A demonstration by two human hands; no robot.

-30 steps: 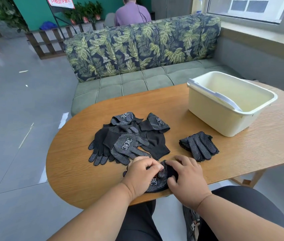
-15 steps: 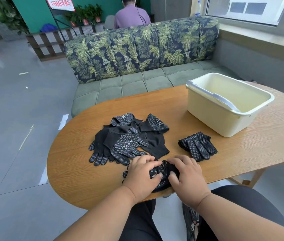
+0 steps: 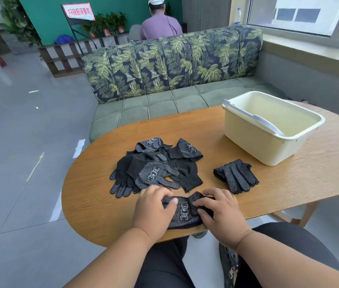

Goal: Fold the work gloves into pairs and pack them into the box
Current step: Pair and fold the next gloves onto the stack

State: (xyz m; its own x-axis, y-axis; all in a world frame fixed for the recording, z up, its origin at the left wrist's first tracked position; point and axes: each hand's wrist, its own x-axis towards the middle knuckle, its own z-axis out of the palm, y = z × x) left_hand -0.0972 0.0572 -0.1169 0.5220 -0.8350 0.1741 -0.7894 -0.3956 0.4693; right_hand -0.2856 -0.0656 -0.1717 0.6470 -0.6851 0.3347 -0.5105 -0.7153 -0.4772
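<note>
Left hand (image 3: 154,213) and right hand (image 3: 221,213) lie palm-down, fingers curled, side by side.

You have one view only, from the camera on your head, wide-angle, tilted forward and down. The table (image 3: 289,183) sits close below, its near edge at 6 o'clock by your lap. The sofa (image 3: 174,65) lies farther off at 12, the window (image 3: 301,15) at 2, floor (image 3: 19,163) at 9.

A wooden desk (image 3: 320,169) stands by a green sofa (image 3: 164,104) with leafy back cushions (image 3: 172,63). Behind the sofa sits a person in a purple shirt (image 3: 160,28), near potted plants (image 3: 106,23). A water bottle (image 3: 238,16) stands by the window (image 3: 301,13).
</note>
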